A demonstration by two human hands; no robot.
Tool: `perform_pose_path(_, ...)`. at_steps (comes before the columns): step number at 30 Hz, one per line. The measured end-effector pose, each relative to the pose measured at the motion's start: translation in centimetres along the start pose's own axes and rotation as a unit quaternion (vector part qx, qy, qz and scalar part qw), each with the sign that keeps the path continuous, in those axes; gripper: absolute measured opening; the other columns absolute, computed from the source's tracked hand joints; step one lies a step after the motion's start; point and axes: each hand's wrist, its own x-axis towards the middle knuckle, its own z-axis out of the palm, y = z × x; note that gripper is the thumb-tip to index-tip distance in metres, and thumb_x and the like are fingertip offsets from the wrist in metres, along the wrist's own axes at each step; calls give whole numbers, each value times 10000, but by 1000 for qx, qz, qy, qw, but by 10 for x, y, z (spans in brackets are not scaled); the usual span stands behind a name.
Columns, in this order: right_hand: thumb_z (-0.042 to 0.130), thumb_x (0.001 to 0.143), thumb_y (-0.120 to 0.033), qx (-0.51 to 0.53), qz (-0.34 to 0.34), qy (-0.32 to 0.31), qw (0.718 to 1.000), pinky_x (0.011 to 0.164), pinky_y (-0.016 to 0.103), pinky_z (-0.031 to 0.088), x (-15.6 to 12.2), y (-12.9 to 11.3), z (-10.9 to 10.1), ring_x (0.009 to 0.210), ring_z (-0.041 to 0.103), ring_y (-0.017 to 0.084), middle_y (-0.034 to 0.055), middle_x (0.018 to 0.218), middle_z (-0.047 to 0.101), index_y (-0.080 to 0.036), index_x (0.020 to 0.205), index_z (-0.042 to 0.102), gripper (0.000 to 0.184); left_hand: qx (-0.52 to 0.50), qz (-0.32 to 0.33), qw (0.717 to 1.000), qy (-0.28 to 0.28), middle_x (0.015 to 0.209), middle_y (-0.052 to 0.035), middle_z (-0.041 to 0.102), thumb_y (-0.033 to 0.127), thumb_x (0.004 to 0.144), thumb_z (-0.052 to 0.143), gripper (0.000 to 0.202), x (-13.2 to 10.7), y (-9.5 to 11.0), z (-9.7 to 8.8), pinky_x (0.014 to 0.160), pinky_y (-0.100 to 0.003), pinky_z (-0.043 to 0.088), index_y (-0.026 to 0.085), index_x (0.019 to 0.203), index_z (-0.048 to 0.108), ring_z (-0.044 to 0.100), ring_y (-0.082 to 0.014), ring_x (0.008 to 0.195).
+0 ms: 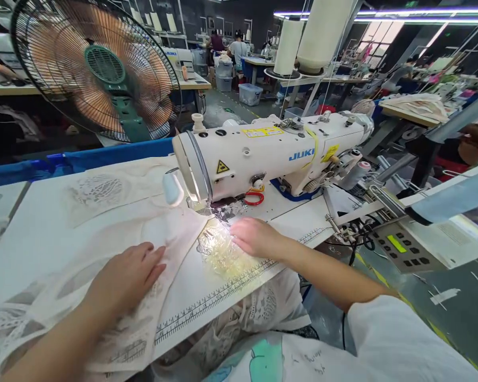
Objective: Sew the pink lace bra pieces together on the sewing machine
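Observation:
A white Juki sewing machine [271, 151] stands on the white table [43, 233], its lamp lighting the needle area. White lace fabric [115, 233] lies spread over the table and runs under the needle. My left hand [125, 276] lies flat on the fabric, fingers stretched out toward the machine. My right hand [253, 237] presses the lit patch of lace [219, 249] just in front of the needle, fingers flat and together. A printed ruler strip [207, 302] runs along the table's front edge.
A large standing fan [97, 69] is behind the table at left. Two big white thread cones [310, 37] stand behind the machine. A control panel [402, 249] sits at the right. Other people sit at far workstations. More lace hangs off the table onto my lap.

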Motion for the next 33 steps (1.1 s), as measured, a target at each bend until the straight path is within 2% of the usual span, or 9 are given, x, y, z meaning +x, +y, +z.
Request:
perform_pose_path(4, 484, 941, -206, 26, -57, 6, 998, 982, 334, 438, 31, -37, 12, 1158, 541, 225, 141, 1222, 598, -108, 1055, 624, 205, -11, 34, 999, -40, 940, -149, 625, 329, 908, 193, 510, -25, 22, -7, 692, -427, 493, 134, 1080, 631, 620, -292, 827)
perform_pose_path(8, 524, 930, -240, 26, -47, 16, 998, 1033, 378, 411, 65, -50, 22, 1242, 485, 268, 207, 1294, 532, -58, 1114, 590, 267, -54, 69, 996, -7, 794, -121, 618, 323, 902, 236, 450, -20, 33, -18, 579, -402, 463, 172, 759, 635, 604, -268, 683)
perform_pose_path(13, 607, 883, -356, 15, -24, 13, 1000, 1069, 476, 372, 70, -51, 38, 1331, 395, 331, 248, 1381, 448, -60, 1219, 555, 451, -94, 85, 989, 77, 1270, -129, 567, 293, 906, 278, 396, 23, 22, -17, 917, -376, 469, 171, 1122, 588, 545, -256, 1138)
perform_pose_path(16, 593, 891, -384, 9, -23, 2, 1000, 1082, 473, 352, 62, -50, 41, 1356, 364, 331, 210, 1442, 396, -119, 1266, 552, 461, -101, 98, 986, 87, 1231, -121, 594, 327, 873, 389, 347, 37, 17, -12, 963, -374, 441, 177, 1101, 603, 525, -265, 1161)
perform_pose_path(19, 619, 876, -379, 7, -33, -14, 999, 1089, 460, 332, 56, -49, 36, 1354, 358, 336, 195, 1433, 404, -142, 1267, 565, 461, -108, 56, 988, 91, 979, -92, 655, 345, 901, 349, 323, 36, 14, -9, 800, -347, 490, 193, 914, 634, 612, -235, 922)
perform_pose_path(23, 551, 908, -305, 13, -37, -30, 999, 995, 390, 424, 66, -51, 20, 1171, 531, 295, 169, 1178, 590, -111, 999, 673, 247, -110, -78, 981, 140, 1243, -177, 543, 285, 933, 241, 387, 36, 5, -14, 813, -373, 475, 131, 1086, 562, 568, -277, 1076)
perform_pose_path(26, 429, 926, -163, 24, -3, -21, 999, 898, 332, 475, 89, -56, 11, 1019, 604, 243, 149, 1067, 626, -98, 981, 647, 234, -112, -145, 975, 129, 1177, -189, 583, 296, 897, 356, 362, 43, -4, -20, 698, -376, 475, 103, 1156, 522, 599, -312, 1007)
perform_pose_path(29, 416, 899, -77, 39, 48, -7, 998, 897, 319, 469, 114, -63, 10, 1062, 590, 236, 166, 1122, 615, -74, 1145, 564, 287, -117, -162, 975, 100, 986, -116, 656, 286, 875, 389, 286, 50, -10, -24, 592, -334, 432, 169, 1045, 588, 635, -281, 876)
perform_pose_path(33, 507, 912, -124, 69, 121, -15, 990, 893, 365, 483, 136, -67, 15, 1038, 599, 219, 130, 1089, 631, -79, 1135, 567, 235, -139, -150, 973, 102, 1102, -99, 632, 266, 853, 387, 277, 55, -9, -24, 598, -320, 416, 204, 945, 641, 629, -262, 902)
